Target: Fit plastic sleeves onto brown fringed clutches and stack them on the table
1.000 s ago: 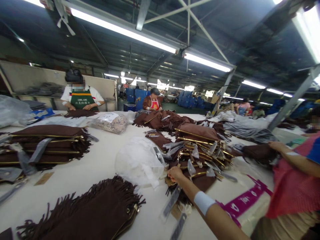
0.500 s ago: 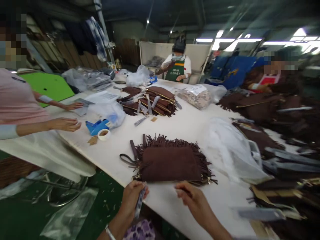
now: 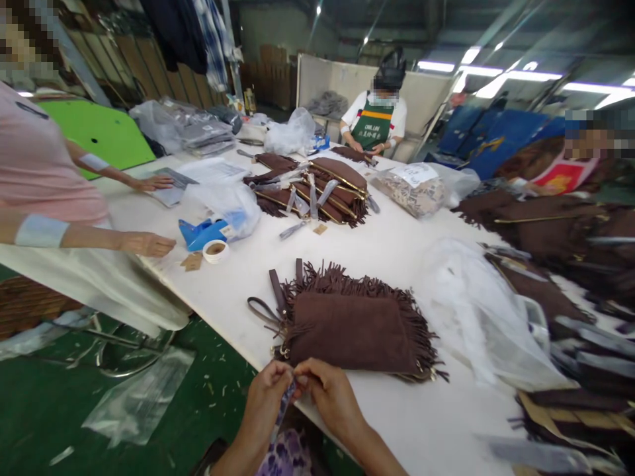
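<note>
My left hand (image 3: 268,393) is closed around a narrow plastic-wrapped strap (image 3: 284,406), which hangs down below the fingers at the table's near edge. Against it, my right hand (image 3: 330,393) pinches at the strap's upper end, the fingertips of both hands meeting there. What lies right between the fingertips is partly hidden. Just beyond my hands a dark brown fringed bag (image 3: 352,330) lies flat on the white table (image 3: 397,403). A wrist loop (image 3: 262,311) and strap ends stick out from its left side.
A pile of brown bags (image 3: 317,188), a blue tape dispenser (image 3: 201,233) and a tape roll (image 3: 215,251) lie farther back. Clear plastic (image 3: 476,317) and more brown bags (image 3: 540,225) cover the right side. A co-worker's hand (image 3: 149,243) reaches over the left edge; another person (image 3: 374,125) works opposite.
My right hand has moved left from in front of the bag to meet my left hand at the strap. The co-worker's near hand has lowered, and the view has shifted slightly.
</note>
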`<state>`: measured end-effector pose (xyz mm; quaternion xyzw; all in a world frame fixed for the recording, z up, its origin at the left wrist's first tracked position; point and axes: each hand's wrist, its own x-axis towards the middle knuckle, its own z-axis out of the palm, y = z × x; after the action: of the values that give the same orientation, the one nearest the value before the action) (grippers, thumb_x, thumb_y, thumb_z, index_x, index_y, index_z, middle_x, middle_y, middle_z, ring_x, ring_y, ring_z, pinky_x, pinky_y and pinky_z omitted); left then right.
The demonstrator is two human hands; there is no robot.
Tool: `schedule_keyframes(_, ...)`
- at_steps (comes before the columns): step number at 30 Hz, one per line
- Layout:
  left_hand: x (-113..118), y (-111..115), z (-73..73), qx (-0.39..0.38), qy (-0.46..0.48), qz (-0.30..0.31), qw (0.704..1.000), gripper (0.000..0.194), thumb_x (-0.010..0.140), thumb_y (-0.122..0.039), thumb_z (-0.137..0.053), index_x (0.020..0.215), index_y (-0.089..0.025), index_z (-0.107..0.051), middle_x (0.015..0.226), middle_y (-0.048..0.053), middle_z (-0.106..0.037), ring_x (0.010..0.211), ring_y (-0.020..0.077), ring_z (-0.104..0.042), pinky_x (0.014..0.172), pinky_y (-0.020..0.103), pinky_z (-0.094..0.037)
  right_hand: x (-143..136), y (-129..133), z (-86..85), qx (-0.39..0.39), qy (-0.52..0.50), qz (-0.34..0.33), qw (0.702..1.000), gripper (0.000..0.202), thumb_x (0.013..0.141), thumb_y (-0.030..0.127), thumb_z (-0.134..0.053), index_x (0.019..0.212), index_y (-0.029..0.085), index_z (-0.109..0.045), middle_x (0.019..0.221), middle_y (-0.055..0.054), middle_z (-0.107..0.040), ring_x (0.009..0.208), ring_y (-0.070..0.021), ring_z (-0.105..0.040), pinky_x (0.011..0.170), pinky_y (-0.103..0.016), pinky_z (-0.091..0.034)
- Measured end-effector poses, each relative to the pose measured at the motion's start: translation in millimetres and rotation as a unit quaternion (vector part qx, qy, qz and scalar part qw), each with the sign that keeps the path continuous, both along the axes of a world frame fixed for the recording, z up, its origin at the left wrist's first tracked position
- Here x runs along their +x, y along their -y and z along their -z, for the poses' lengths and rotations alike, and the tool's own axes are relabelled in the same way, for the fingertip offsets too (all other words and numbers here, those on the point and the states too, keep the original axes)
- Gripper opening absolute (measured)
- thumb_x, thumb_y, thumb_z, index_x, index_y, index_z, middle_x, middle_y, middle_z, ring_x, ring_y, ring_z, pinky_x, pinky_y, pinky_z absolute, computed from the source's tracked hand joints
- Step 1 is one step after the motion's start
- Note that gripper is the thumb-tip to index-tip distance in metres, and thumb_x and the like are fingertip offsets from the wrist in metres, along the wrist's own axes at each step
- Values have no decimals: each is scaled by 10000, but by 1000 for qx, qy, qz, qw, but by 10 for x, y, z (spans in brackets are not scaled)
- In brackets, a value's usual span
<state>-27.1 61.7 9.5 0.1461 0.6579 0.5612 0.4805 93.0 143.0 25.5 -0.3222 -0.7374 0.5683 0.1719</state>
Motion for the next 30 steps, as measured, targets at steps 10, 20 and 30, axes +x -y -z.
schedule_keyframes(10,-4,22,-36,11,-2,12,1000,237,739,-410,-613,702,-181,-563,567,-12,-597,542,152,-511,545,239,-377,-68,-5,-112,78,96,-12,992,228,861,131,-468,875,241,-667,766,24,-685,731,-125,-629,686,-185,-392)
schedule_keyframes(20,-20,28,46,37,51,8,998,240,737,-417,-642,721,-189,-570,567,-11,-609,527,153,-518,540,238,-379,-114,-35,-202,37,125,-13,991,250,825,122,-439,856,232,-661,739,24,-702,728,-138,-657,690,-194,-405)
schedule_keyframes(30,-26,33,90,45,37,18,998,228,761,-399,-619,706,-187,-557,573,-3,-607,540,156,-522,545,240,-374,-125,-46,-202,52,133,-13,990,237,811,108,-436,834,228,-640,753,32,-698,716,-127,-643,660,-189,-385)
